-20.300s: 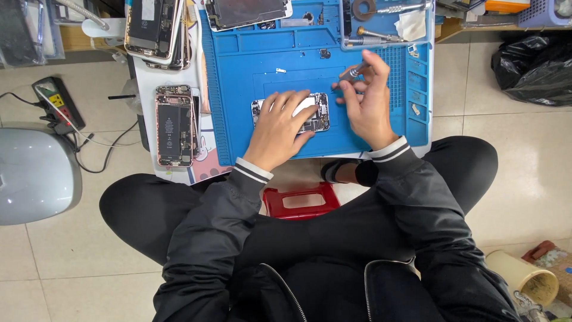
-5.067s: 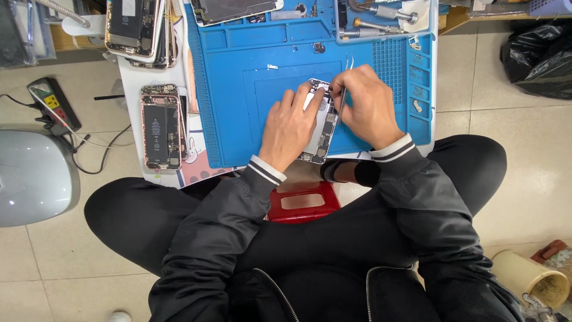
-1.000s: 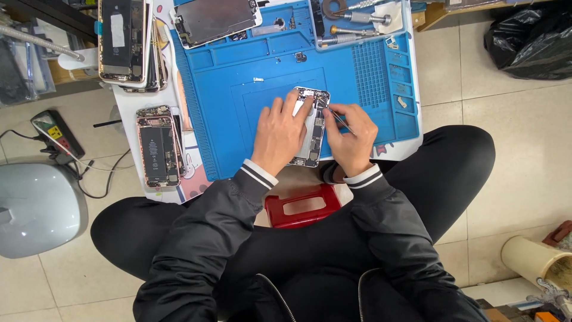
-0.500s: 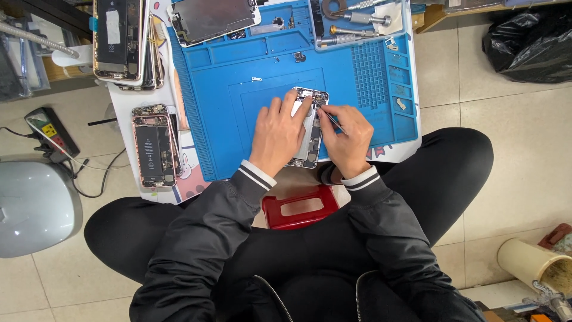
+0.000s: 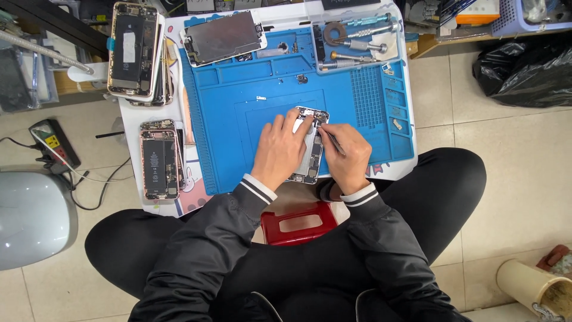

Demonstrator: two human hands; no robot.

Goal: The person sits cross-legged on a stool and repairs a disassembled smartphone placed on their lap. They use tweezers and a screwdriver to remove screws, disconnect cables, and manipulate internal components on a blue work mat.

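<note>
Two opened phones (image 5: 159, 160) left, screwdrivers (image 5: 357, 42) above mat (image 5: 238, 107)

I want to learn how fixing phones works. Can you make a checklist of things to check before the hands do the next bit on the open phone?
1. Open phone lies flat on the blue mat: ok.
2. Left hand rests on the phone to steady it: ok.
3. Right hand grips the thin tool: ok.
4. Tool tip sits on the right spot inside the phone: cannot tell, too small.
5. Loose tiny parts lie away from the hands: ok.
6. Spare screwdrivers are out on the mat's top tray: ok.
</note>
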